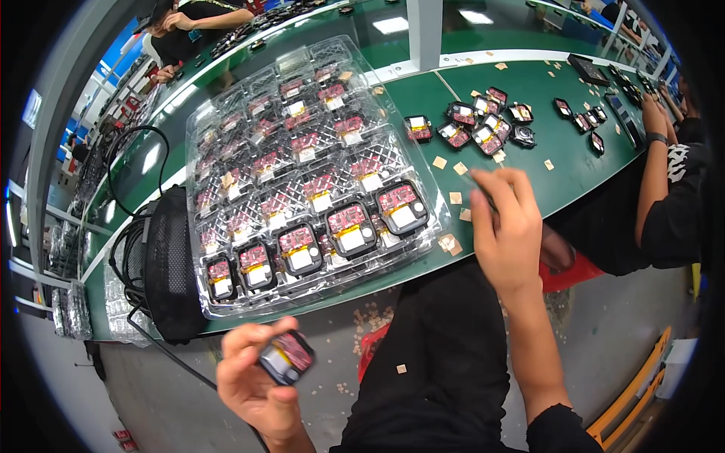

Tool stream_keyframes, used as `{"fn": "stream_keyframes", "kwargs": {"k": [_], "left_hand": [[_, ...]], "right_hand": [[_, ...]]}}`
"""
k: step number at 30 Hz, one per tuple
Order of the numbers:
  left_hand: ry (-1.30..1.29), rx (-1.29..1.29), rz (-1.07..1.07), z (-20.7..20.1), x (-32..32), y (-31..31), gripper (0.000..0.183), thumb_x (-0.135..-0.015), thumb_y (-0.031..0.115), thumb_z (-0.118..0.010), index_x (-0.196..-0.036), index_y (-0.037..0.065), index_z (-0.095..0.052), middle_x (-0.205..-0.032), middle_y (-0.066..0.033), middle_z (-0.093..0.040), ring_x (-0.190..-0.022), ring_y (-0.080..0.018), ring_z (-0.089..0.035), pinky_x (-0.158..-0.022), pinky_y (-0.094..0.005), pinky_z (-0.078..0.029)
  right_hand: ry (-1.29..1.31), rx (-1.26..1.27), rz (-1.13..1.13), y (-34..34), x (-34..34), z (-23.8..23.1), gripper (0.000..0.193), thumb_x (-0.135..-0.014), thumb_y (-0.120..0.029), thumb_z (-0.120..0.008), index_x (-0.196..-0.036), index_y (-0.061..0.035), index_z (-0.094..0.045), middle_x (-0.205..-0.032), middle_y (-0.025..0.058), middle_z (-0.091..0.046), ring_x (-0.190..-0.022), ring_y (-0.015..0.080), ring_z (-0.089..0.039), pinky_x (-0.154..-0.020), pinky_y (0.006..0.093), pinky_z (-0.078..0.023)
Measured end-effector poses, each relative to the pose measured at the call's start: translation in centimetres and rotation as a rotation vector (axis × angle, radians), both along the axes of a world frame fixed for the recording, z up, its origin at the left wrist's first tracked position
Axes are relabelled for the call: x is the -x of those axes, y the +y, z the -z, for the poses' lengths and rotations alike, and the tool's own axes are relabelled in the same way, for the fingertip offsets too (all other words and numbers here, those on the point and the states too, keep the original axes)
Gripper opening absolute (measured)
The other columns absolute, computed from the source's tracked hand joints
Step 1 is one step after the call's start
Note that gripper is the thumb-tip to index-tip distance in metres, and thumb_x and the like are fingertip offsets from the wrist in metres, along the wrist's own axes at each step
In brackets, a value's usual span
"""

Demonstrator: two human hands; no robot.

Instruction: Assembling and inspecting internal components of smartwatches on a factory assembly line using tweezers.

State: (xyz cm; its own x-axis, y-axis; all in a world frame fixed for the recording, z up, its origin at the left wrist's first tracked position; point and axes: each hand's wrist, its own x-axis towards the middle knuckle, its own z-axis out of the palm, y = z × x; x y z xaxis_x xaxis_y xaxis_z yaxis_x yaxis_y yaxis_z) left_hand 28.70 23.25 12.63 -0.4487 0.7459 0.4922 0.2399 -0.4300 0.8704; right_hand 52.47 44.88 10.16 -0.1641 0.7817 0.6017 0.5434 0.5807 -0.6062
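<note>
Below the table's front edge, my left hand [260,385] grips a small square electronic module [287,358] between thumb and fingers. The module has a black rim, a red circuit board and a silver-white cell with a yellow strip. My right hand [507,226] hovers over the green table [555,181], fingers curled, thumb and forefinger apart, with nothing visible between them. Small tan paper squares [455,198] lie beside it. To its left, a clear plastic tray [434,208] bears rows of similar modules [350,229], the front row uncovered and those behind under clear plastic.
A loose cluster of modules [487,128] lies beyond my right hand. A black mesh bag [172,264] with black cables stands left of the tray. A grey post [425,34] rises at the back. Other people sit at right and far left. Tan squares litter the floor [325,377].
</note>
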Motion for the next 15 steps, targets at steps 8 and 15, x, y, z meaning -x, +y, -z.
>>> {"fn": "stream_keyframes", "kwargs": {"k": [8,15], "left_hand": [[0.482,0.095,-0.482,-4.3,4.5,4.8,0.036,-0.084,-0.005,-0.082,-0.112,-0.002,-0.060,-0.130,-0.0184,-0.056,-0.125,-0.0347,-0.062,-0.107,-0.0442,-0.051],[0.618,0.420,-0.553,-4.5,7.4,6.4,0.025,-0.081,0.002,-0.085,-0.101,-0.002,-0.071,-0.118,-0.0161,-0.067,-0.107,-0.0286,-0.068,-0.093,-0.0383,-0.054]], "right_hand": [[-0.408,0.139,0.226,3.5,1.3,-0.4,0.040,-0.094,-0.028,-0.075,-0.128,-0.0096,-0.066,-0.119,0.0135,-0.058,-0.079,0.0385,-0.071,-0.067,0.0493,-0.056],[-0.354,0.097,0.221,3.1,1.5,0.2,0.033,-0.093,-0.024,-0.076,-0.120,-0.0087,-0.067,-0.122,0.0117,-0.059,-0.078,0.0376,-0.071,-0.067,0.0488,-0.055]]}}
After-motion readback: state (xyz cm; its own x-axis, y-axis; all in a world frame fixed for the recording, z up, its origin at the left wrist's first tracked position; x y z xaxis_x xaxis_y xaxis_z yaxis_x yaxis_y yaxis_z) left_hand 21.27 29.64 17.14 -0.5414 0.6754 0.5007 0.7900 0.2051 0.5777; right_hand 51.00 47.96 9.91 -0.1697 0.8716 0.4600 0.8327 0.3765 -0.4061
